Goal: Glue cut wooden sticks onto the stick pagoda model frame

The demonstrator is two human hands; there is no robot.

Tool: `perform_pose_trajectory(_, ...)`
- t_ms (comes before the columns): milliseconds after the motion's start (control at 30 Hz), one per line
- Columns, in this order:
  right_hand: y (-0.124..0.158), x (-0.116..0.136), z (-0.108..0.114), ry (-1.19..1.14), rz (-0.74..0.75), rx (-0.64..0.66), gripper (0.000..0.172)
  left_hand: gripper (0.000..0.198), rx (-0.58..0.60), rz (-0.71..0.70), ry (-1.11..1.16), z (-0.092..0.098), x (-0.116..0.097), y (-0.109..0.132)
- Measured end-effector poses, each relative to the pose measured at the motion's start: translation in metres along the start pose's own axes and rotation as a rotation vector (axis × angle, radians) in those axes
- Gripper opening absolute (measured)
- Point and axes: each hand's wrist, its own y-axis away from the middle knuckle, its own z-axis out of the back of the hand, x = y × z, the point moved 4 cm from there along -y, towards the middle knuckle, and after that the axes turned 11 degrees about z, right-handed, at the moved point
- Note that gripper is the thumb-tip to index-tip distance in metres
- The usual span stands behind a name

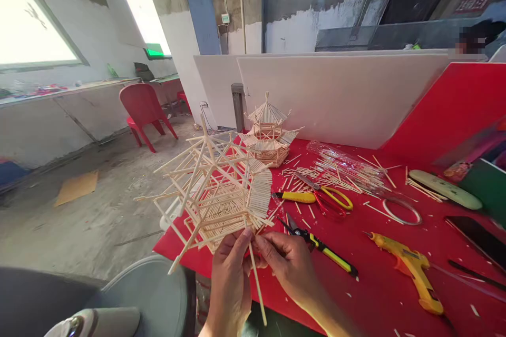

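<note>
A pagoda model made of thin wooden sticks (227,205) stands at the near left corner of the red table, its roof frame partly bare. One roof side carries a row of closely laid sticks (260,189). At its front edge my left hand (232,268) pinches a long wooden stick (258,287) that slants down toward me. Close beside it, my right hand (290,258) has thumb and forefinger pressed together at the model's lower edge. What sits between those fingertips is hidden. A finished-looking stick pagoda (269,134) stands behind.
Right of the model lie a yellow-handled cutter (298,197), scissors (336,197), black-and-yellow pliers (330,258) and a yellow glue gun (411,268). Loose sticks and a plastic bag of sticks (348,166) spread behind them. A phone (480,239) lies far right; a grey stool (146,289) stands left.
</note>
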Motion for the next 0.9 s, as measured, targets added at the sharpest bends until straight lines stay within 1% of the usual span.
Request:
perform_pose_trajectory(67,0.0,0.0,0.001,-0.033,0.013,0.007,0.038,0.028,0.008,0.004,0.005,-0.002,0.001,0.002)
perform_pose_trajectory(133,0.0,0.002,0.004,0.041,0.04,0.002,0.036,0.031,0.006,0.02,0.002,-0.005,0.001,0.005)
perform_pose_trajectory(267,-0.001,0.011,0.016,0.272,0.14,-0.097,0.03,0.04,-0.001,0.064,-0.043,-0.011,0.001,0.009)
perform_pose_trajectory(333,-0.002,0.015,0.023,0.318,0.173,-0.144,0.027,0.042,-0.001,0.069,-0.058,-0.014,0.0,0.009)
perform_pose_trajectory(433,-0.004,0.018,0.03,0.377,0.191,-0.173,0.022,0.043,-0.017,0.061,-0.079,-0.015,-0.001,0.008)
perform_pose_trajectory(567,-0.006,0.016,0.033,0.42,0.203,-0.152,0.023,0.044,-0.037,0.047,-0.094,-0.016,-0.003,0.007)
perform_pose_trajectory(767,-0.01,0.013,0.031,0.362,0.177,-0.094,0.025,0.042,-0.045,0.077,-0.108,-0.016,-0.004,0.006)
perform_pose_trajectory(900,-0.012,0.014,0.03,0.356,0.166,-0.081,0.024,0.039,-0.039,0.088,-0.097,-0.017,-0.006,0.005)
